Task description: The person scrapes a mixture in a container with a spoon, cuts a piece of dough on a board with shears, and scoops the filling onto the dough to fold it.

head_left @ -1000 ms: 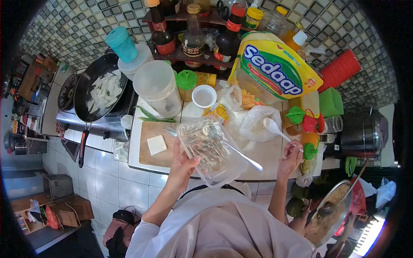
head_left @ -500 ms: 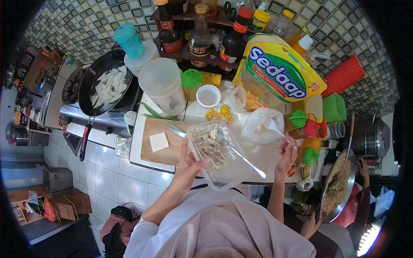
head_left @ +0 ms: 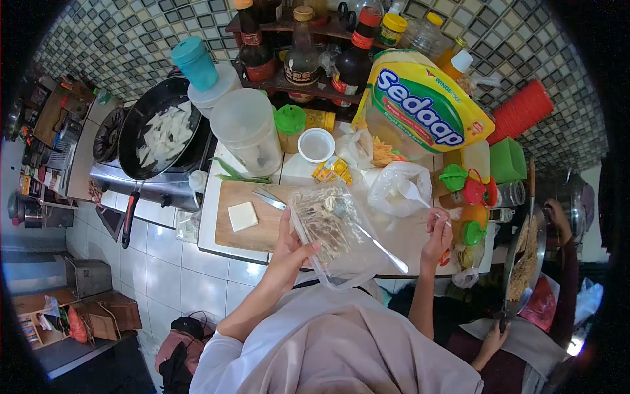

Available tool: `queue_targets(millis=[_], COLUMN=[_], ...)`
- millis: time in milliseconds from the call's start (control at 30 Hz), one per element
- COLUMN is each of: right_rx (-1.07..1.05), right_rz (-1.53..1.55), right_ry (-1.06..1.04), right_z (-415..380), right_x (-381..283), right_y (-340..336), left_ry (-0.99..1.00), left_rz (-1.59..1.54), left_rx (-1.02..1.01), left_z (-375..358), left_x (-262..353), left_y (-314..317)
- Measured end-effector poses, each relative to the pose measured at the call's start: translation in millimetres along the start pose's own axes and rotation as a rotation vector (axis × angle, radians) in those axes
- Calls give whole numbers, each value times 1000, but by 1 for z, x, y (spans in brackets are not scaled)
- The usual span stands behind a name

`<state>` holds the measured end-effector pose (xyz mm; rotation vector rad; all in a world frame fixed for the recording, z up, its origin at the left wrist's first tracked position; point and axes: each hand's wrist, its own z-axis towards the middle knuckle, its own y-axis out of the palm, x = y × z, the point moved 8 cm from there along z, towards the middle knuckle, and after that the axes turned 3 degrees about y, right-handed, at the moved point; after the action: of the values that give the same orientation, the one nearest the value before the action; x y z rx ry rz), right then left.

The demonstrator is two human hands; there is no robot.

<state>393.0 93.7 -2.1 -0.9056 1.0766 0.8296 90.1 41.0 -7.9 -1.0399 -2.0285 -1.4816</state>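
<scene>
My left hand (head_left: 293,253) grips a clear plastic container (head_left: 341,279) by its left side. Inside it lie thin pale enoki mushrooms (head_left: 321,220). A metal spoon (head_left: 387,255) leans in the container, its handle sticking out over the right side. In my right hand (head_left: 436,240) a white spoon (head_left: 417,196) is pinched, its far end at the mouth of a plastic bag (head_left: 387,194) of white powder. Left of the container, a wooden cutting board (head_left: 226,203) carries a white block (head_left: 243,217) and a knife (head_left: 270,197), its handle hidden.
A black pan (head_left: 139,134) with white pieces sits on the stove at left. Tubs, bottles and a yellow Sedaap pouch (head_left: 423,102) line the back. At right, another person's hand (head_left: 492,338) holds a wok (head_left: 539,256) of brown food.
The other person's wok has tilted more upright and shifted slightly right. My left hand and the container have tipped a little; my right hand has hardly moved.
</scene>
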Motion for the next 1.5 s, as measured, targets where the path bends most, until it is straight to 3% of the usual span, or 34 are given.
queue_targets(millis=[233, 333, 533, 600, 833, 1033, 1100, 1167, 1233, 1500], right_rx=[-120, -56, 54, 185, 173, -173, -483, -563, -776, -813], right_rz=[-85, 19, 128, 158, 345, 363, 254, 221, -2, 92], right_ry=[-47, -63, 96, 164, 157, 24, -119, -77, -157, -47], right_z=[7, 7, 4, 2, -4, -16, -22, -21, -28, -28], right_x=[7, 4, 14, 17, -18, -62, -85, -88, -95, -89], right_y=[22, 24, -2, -14, -15, 36, 64, 70, 88, 90], left_ry=[-5, 0, -9, -7, -14, 5, 7, 2, -2, 0], left_rz=[10, -2, -5, 0, -8, -11, -11, 17, 4, 5], left_rx=[-28, -32, -28, -20, -29, -24, -12, -19, -12, -19], left_z=[-4, -5, -5, -5, -4, -5, -5, -5, -6, -5], left_x=[-3, -1, -3, -2, -5, -4, -4, -5, -4, -7], left_y=[-5, -5, -6, -7, -6, -1, -2, -4, -2, -3])
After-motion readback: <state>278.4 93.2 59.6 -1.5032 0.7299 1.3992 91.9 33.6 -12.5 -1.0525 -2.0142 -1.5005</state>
